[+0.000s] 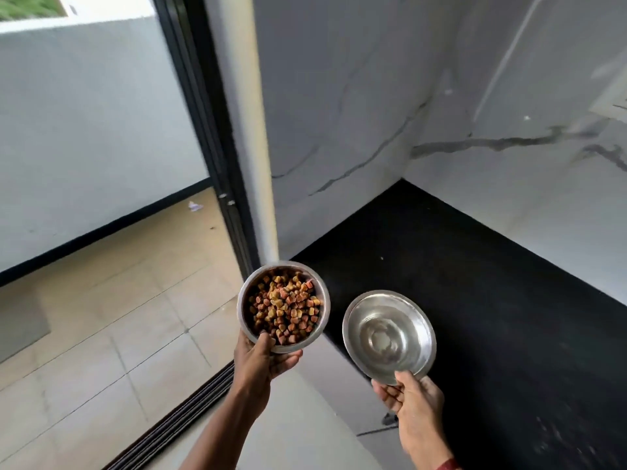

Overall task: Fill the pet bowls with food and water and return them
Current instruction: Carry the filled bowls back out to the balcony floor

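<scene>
My left hand [261,362] grips the near rim of a steel food bowl [244,307], thumb inside the edge. Brown, orange and yellow kibble [283,308] fills it. My right hand [412,398] holds a wider, shallower steel water bowl [353,330] by its near rim; clear water lies in it. Both bowls hang in the air, side by side, a small gap between them. The food bowl is over the edge of a black mat [475,283]; the water bowl is over the mat itself.
The black mat lies in a corner formed by white marble walls [339,113]. A dark sliding-door frame [217,157] and its floor track [179,422] run on the left. Beyond them is a beige tiled balcony [101,300] with a white parapet.
</scene>
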